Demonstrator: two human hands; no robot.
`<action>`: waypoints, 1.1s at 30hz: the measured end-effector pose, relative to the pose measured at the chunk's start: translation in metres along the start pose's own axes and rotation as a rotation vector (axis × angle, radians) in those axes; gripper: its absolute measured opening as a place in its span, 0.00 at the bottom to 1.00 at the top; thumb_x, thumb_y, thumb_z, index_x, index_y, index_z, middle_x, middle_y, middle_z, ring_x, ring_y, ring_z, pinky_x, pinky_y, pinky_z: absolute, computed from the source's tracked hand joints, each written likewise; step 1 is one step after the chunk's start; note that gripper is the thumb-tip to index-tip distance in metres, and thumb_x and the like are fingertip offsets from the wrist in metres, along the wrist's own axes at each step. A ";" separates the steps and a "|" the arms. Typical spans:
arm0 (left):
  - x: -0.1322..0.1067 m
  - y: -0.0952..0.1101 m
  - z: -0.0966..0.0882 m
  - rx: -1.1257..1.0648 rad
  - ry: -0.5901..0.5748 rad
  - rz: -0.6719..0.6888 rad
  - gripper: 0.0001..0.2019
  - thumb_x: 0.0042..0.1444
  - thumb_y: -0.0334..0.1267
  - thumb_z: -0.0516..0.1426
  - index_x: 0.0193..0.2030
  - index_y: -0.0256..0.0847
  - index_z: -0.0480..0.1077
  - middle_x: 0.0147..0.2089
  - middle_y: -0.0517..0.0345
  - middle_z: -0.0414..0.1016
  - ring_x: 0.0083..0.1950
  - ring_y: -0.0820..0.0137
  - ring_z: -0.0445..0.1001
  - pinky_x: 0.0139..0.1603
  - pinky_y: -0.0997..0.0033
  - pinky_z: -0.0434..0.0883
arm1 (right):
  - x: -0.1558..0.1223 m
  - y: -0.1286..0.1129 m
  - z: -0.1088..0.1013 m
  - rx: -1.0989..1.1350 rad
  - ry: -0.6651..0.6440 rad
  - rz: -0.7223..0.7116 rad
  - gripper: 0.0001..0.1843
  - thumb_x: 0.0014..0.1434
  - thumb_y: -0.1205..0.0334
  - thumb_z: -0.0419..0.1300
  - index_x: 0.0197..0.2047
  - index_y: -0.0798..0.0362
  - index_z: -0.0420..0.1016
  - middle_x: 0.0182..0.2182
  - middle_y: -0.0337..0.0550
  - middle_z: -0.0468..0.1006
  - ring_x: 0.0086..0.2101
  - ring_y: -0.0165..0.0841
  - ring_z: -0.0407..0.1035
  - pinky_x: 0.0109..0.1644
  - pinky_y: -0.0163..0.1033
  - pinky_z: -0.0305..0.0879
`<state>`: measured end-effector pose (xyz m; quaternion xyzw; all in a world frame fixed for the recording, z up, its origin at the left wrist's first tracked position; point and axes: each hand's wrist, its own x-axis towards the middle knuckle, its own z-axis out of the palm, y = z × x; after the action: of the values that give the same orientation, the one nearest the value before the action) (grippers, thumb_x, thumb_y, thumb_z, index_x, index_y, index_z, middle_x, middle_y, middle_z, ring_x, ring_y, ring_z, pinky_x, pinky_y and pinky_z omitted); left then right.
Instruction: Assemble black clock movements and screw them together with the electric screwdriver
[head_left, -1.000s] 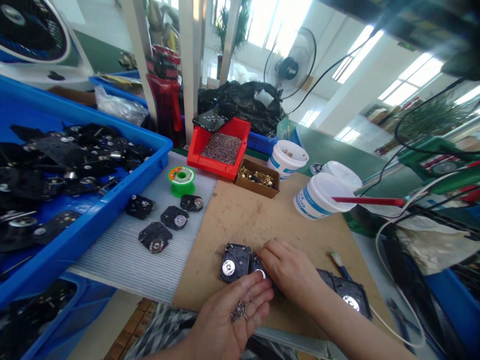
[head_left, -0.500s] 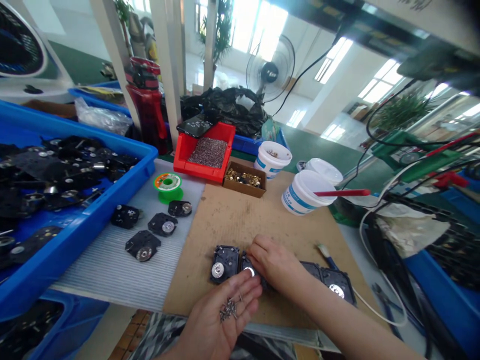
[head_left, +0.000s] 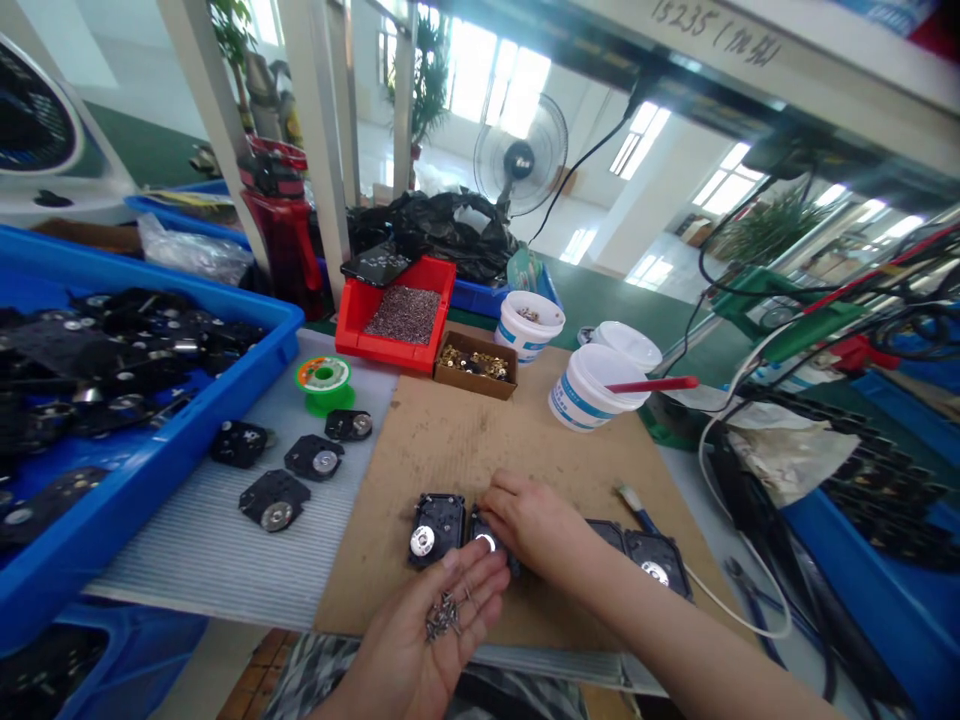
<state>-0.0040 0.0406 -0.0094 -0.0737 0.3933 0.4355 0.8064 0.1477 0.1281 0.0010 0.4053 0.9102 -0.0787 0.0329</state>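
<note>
The left hand [head_left: 420, 640] lies open and palm up, fingers loosely spread, with a small pile of thin metal screws [head_left: 442, 617] in the palm. The right hand [head_left: 536, 525] rests its curled fingers on a black plastic housing with a silver disc [head_left: 486, 538] (whether they pinch it is hidden). That housing sits on a brown cardboard sheet [head_left: 420, 470], just beside a second black housing [head_left: 435, 530]; two more black housings [head_left: 645, 560] lie to the right of the hand. Four similar housings [head_left: 274, 500] lie on a ribbed grey mat [head_left: 202, 540], near a blue plastic tray [head_left: 150, 510] heaped with black parts. Beyond the sheet stand a red plastic bin [head_left: 382, 350] of tiny dark parts and a white plastic tub [head_left: 585, 405].
</note>
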 end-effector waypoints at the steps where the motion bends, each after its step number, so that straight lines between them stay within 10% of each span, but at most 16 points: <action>1: -0.001 0.000 0.001 0.005 -0.004 0.011 0.16 0.67 0.33 0.49 0.51 0.23 0.72 0.50 0.38 0.81 0.55 0.56 0.77 0.66 0.54 0.63 | -0.002 0.000 -0.003 0.024 0.008 0.005 0.06 0.63 0.70 0.59 0.37 0.55 0.77 0.33 0.42 0.74 0.30 0.31 0.73 0.33 0.32 0.67; 6: -0.006 -0.001 0.002 0.002 -0.018 0.033 0.15 0.66 0.34 0.50 0.48 0.26 0.75 0.50 0.39 0.81 0.54 0.57 0.77 0.60 0.59 0.68 | -0.026 -0.007 -0.016 0.133 0.147 0.058 0.12 0.63 0.68 0.58 0.50 0.56 0.75 0.42 0.47 0.76 0.39 0.35 0.74 0.43 0.37 0.70; 11: -0.011 -0.001 0.002 -0.078 -0.129 -0.030 0.21 0.68 0.34 0.45 0.43 0.29 0.79 0.42 0.45 0.84 0.43 0.67 0.80 0.48 0.68 0.73 | -0.057 -0.032 -0.012 0.314 0.337 -0.227 0.09 0.67 0.67 0.54 0.39 0.54 0.75 0.36 0.41 0.78 0.33 0.33 0.69 0.36 0.36 0.66; 17: -0.011 -0.005 -0.002 -0.118 -0.145 -0.133 0.20 0.67 0.35 0.47 0.45 0.25 0.78 0.36 0.47 0.82 0.36 0.71 0.78 0.43 0.70 0.73 | -0.065 -0.044 -0.007 0.163 0.293 -0.296 0.16 0.72 0.64 0.44 0.48 0.54 0.73 0.38 0.42 0.79 0.35 0.36 0.69 0.39 0.42 0.66; 23: -0.008 -0.009 -0.010 -0.161 -0.173 -0.173 0.14 0.64 0.31 0.51 0.44 0.26 0.78 0.35 0.49 0.81 0.36 0.70 0.77 0.42 0.69 0.72 | -0.062 -0.052 -0.008 0.076 0.316 -0.325 0.22 0.72 0.63 0.39 0.35 0.54 0.72 0.28 0.40 0.74 0.28 0.34 0.65 0.34 0.42 0.64; 33: -0.007 0.000 0.002 -0.143 -0.118 -0.064 0.19 0.66 0.34 0.47 0.57 0.22 0.68 0.53 0.36 0.79 0.56 0.56 0.75 0.62 0.58 0.64 | -0.034 0.008 -0.001 0.214 0.331 0.233 0.08 0.61 0.68 0.55 0.33 0.53 0.74 0.30 0.41 0.75 0.31 0.33 0.72 0.35 0.36 0.65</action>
<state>-0.0056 0.0370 -0.0031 -0.1178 0.3106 0.4401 0.8343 0.1765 0.1084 0.0056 0.5162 0.8368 -0.1028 -0.1509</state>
